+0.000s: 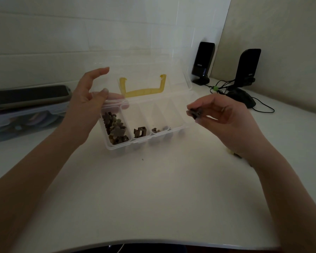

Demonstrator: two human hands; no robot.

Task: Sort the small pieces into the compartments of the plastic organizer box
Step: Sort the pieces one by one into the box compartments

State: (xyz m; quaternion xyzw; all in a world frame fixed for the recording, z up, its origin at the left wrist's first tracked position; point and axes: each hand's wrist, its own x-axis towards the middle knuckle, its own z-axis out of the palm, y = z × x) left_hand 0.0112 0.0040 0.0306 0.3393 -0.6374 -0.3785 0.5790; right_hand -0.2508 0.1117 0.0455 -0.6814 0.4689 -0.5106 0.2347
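Observation:
A clear plastic organizer box (179,129) stands open on the white table, its lid with a yellow handle (143,91) tilted back. The leftmost compartment holds several small brown pieces (115,129). One brown piece (140,132) lies in the second compartment and a few bits (158,130) in the third. My left hand (86,106) touches the box's back left corner with thumb and fingers, index finger raised. To the right of the box, my right hand (224,117) pinches a small dark piece (194,113) at its fingertips.
A flat storage case (26,110) lies at the left. Two black speakers (202,63) (247,67) and a black mouse (242,99) with cables sit at the back right. Some small pieces (233,153) peek out behind my right wrist.

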